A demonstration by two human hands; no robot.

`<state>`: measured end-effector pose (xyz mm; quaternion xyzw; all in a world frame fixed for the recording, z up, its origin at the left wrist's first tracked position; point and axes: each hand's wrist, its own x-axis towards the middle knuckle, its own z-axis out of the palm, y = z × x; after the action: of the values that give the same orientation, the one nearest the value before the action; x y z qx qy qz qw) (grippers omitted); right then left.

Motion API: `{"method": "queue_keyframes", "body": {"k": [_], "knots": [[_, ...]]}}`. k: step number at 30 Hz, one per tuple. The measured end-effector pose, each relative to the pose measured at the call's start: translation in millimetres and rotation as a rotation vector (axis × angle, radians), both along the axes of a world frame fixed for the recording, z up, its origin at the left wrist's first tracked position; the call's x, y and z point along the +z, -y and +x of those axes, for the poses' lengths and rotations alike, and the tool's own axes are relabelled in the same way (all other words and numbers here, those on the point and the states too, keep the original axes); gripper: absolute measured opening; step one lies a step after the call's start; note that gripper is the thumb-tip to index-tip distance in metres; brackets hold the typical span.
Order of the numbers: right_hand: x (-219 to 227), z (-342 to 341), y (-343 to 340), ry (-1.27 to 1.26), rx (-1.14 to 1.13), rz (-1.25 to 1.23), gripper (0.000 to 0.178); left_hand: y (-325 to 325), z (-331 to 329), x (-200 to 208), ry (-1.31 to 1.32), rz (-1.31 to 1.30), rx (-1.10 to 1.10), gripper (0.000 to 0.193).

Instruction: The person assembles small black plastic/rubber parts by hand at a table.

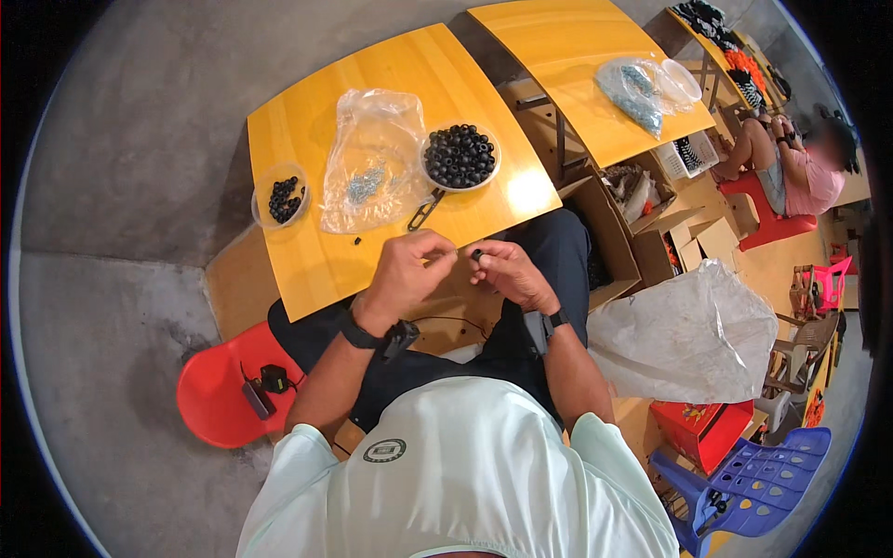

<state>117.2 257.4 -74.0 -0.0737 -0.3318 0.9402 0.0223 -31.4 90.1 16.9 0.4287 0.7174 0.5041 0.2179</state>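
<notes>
By the table (302, 130), the left hand (414, 272) pinched narrow; the right hand (510, 272) held a black bead (477, 255) that one slip could drop.

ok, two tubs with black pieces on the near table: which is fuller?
The right-hand tub: black beads fill it to the rim. The left tub, past the clear bag, has only a small cluster of black pieces.

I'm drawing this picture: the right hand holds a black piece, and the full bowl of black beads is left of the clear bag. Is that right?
Not quite: the head view shows the full bowl of black beads right of the clear bag. The right hand holds a black piece.
</notes>
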Motion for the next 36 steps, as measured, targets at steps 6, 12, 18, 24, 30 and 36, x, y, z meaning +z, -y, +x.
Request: {"method": "queue_keyframes", "body": {"k": [6, 12, 18, 24, 30, 36], "knots": [[-6, -1, 19, 0.044, 0.133, 0.194, 0.028, 9, 19, -5, -0.368, -0.031, -0.002, 0.006], [-2, 3, 23, 0.113, 0.182, 0.286, 0.025, 16, 24, -7, -0.352, -0.065, -0.085, 0.008], [-9, 7, 23, 0.106, 0.244, 0.265, 0.028, 18, 28, -8, -0.244, -0.066, -0.133, 0.011], [-6, 9, 27, 0.115, 0.270, 0.242, 0.026, 27, 31, -8, -0.190, -0.116, -0.149, 0.017], [-7, 13, 30, 0.107, 0.287, 0.196, 0.028, 31, 43, -15, -0.144, -0.051, -0.105, 0.025], [-3, 11, 31, 0.029, 0.315, 0.149, 0.029, 37, 45, -13, -0.003, -0.073, -0.030, 0.026]]}}
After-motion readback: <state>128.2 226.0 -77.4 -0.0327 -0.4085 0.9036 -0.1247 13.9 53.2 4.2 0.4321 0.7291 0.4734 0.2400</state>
